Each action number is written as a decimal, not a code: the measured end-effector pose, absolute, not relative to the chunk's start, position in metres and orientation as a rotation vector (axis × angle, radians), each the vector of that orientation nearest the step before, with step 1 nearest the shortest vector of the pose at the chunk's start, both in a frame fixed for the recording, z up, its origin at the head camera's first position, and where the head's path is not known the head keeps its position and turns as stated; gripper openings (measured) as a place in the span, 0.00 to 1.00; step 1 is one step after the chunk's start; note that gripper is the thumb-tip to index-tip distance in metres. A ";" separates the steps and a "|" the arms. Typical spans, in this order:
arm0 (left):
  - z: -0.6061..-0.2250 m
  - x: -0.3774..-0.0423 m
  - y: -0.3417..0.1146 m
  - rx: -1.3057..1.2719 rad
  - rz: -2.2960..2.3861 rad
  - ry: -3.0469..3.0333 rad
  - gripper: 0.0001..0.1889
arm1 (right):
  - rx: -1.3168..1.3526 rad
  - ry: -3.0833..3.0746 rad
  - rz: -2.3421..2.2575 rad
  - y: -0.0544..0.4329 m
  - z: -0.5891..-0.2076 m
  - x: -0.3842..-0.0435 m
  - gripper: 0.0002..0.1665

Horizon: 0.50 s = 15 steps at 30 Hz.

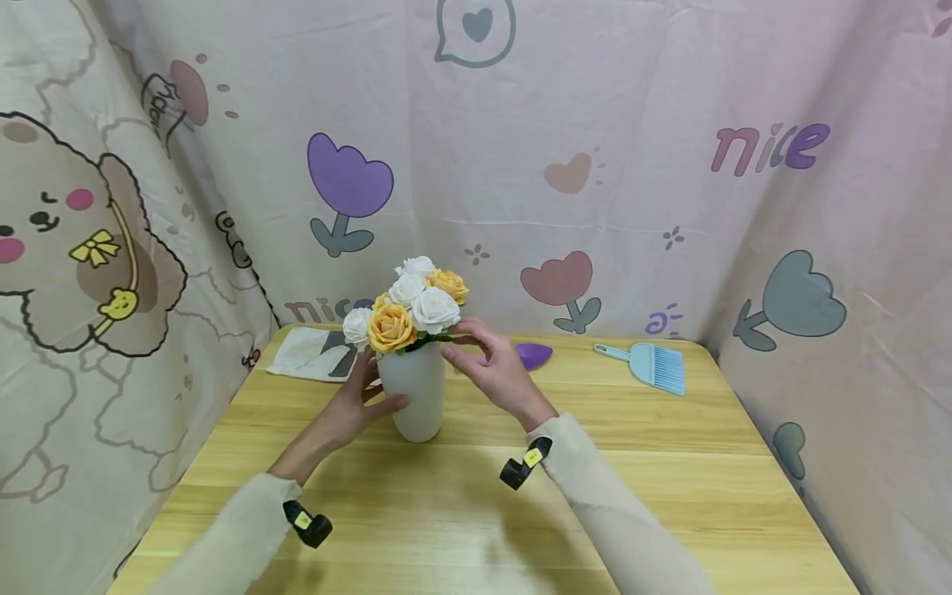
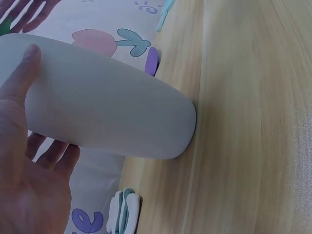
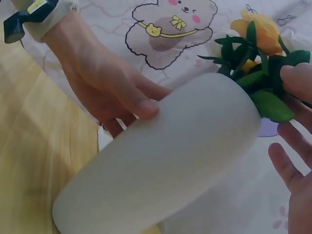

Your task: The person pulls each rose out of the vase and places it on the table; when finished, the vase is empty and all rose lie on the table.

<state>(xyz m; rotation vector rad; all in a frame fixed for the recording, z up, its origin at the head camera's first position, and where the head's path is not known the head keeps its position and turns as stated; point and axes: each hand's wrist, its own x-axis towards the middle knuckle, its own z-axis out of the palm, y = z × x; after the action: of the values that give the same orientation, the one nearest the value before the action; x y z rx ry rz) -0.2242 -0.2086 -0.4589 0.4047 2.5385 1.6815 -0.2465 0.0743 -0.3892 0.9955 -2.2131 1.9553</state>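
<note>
A white vase (image 1: 416,397) stands upright on the wooden table, filled with white and yellow artificial roses (image 1: 392,327) with green leaves. My left hand (image 1: 357,411) grips the vase's left side, thumb across its front and the other fingers around the far side; the left wrist view shows that thumb (image 2: 24,73) on the smooth wall. At the bouquet's right edge is my right hand (image 1: 500,368), its thumb and fingers spread around the green leaves (image 3: 273,106) just above the rim. Some right fingertips are hidden behind leaves and petals.
Behind the left hand lies a folded white and grey cloth (image 1: 308,354). A purple object (image 1: 534,355), partly hidden by the right hand, rests near the back edge. Further right is a light blue brush (image 1: 654,367). Printed curtains (image 1: 476,165) hang around the table (image 1: 595,463).
</note>
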 end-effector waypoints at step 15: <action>-0.460 -0.227 -0.211 0.454 1.653 2.556 0.56 | 1.000 -2.129 1.783 0.048 -0.377 -0.249 0.14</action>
<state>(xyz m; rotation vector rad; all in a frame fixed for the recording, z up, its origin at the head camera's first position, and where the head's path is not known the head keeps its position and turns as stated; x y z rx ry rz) -0.2265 -0.2105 -0.4602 0.4538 2.5563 1.6527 -0.2486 0.0476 -0.3774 1.0004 -2.1286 1.7830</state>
